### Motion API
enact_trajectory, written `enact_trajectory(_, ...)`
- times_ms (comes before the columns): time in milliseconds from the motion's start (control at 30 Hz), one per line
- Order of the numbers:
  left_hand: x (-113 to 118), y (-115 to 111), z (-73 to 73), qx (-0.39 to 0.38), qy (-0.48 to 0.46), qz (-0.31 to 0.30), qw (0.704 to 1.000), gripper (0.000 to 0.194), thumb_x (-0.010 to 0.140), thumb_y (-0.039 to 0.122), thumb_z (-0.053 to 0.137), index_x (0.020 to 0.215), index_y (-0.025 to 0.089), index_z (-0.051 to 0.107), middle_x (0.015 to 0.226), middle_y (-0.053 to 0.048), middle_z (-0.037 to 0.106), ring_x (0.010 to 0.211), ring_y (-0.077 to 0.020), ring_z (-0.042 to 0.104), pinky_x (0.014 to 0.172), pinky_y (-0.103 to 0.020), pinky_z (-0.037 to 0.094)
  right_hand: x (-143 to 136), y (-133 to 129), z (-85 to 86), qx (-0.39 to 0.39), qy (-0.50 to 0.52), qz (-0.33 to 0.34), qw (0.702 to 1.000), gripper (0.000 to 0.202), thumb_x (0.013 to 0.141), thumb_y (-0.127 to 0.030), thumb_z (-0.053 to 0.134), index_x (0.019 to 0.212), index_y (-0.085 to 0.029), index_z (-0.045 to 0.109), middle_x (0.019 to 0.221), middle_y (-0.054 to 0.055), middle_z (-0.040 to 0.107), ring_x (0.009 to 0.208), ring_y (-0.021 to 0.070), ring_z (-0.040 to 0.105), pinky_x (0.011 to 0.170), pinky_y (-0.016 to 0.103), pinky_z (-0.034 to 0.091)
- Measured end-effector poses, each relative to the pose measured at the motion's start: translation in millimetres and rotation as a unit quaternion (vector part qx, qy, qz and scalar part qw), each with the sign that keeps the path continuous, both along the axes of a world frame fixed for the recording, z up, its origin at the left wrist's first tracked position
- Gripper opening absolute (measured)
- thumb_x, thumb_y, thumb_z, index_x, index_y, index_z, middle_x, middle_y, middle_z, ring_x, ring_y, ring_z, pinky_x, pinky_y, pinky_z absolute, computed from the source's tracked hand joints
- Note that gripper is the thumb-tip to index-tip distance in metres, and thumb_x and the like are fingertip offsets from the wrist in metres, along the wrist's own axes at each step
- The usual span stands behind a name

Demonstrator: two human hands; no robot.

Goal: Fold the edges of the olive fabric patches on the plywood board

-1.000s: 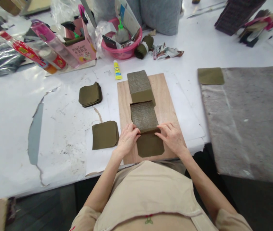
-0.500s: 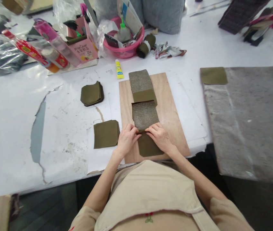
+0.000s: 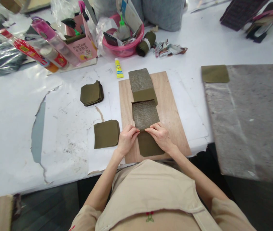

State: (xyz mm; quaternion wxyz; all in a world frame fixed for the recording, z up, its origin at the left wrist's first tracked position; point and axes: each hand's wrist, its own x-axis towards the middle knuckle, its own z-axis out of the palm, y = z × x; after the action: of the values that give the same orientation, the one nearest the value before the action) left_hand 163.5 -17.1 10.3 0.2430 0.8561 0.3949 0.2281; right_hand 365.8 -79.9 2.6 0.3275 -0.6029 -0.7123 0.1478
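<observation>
On a wooden board lie overlapping olive pieces with grey, speckled areas. My left hand pinches the left end of the seam between the middle grey piece and the smooth olive piece nearest me. At the right end of that same seam, the fingers of my right hand are pinched on the edge. Farther up the board is another grey piece with an olive band. Two stacks of olive pieces, one near and one farther off, sit left of the board.
A yellow tube lies beyond the board. Behind it stand a pink basket, an olive roll, a pink box and bottles. A large grey sheet covers the right side.
My left fingertips have shifted slightly right along the seam and pressed closer together. My right hand stays at nearly the same place, and the pieces on the board have hardly moved.
</observation>
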Motion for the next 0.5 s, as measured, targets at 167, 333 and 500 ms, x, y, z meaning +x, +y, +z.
enact_trajectory(167, -1.2, 0.3, -2.1, 0.009, -0.004, -0.001, 1.0, 0.017, 0.096, 0.026, 0.05, 0.093, 0.021, 0.066, 0.089, -0.004, 0.062, 0.088, -0.0174, 0.059, 0.08, -0.032, 0.05, 0.6, 0.0, -1.8, -0.001, -0.004, -0.005, 1.0, 0.024, 0.095, -0.019, 0.054, 0.105, -0.028, 0.074, 0.091, 0.005, 0.065, 0.092, 0.0197, 0.054, 0.08, 0.033, 0.05)
enact_trajectory(333, -2.3, -2.6, -5.0, 0.023, -0.003, -0.004, 1.0, 0.019, 0.097, 0.025, 0.048, 0.095, 0.021, 0.066, 0.089, -0.005, 0.062, 0.087, -0.0171, 0.058, 0.078, -0.031, 0.05, 0.2, -0.1, -3.3, -0.006, -0.006, -0.008, 1.0, 0.026, 0.096, -0.02, 0.052, 0.106, -0.028, 0.074, 0.092, 0.005, 0.065, 0.092, 0.0196, 0.053, 0.08, 0.033, 0.05)
enact_trajectory(500, -2.5, -5.4, -7.7, 0.026, -0.023, 0.002, 0.999, 0.018, 0.097, 0.024, 0.049, 0.095, 0.02, 0.066, 0.09, -0.005, 0.063, 0.088, -0.0164, 0.059, 0.079, -0.031, 0.05, 0.5, -0.5, -4.9, -0.003, -0.007, -0.008, 1.0, 0.028, 0.096, -0.019, 0.05, 0.108, -0.029, 0.073, 0.093, 0.005, 0.064, 0.093, 0.0192, 0.052, 0.081, 0.033, 0.049)
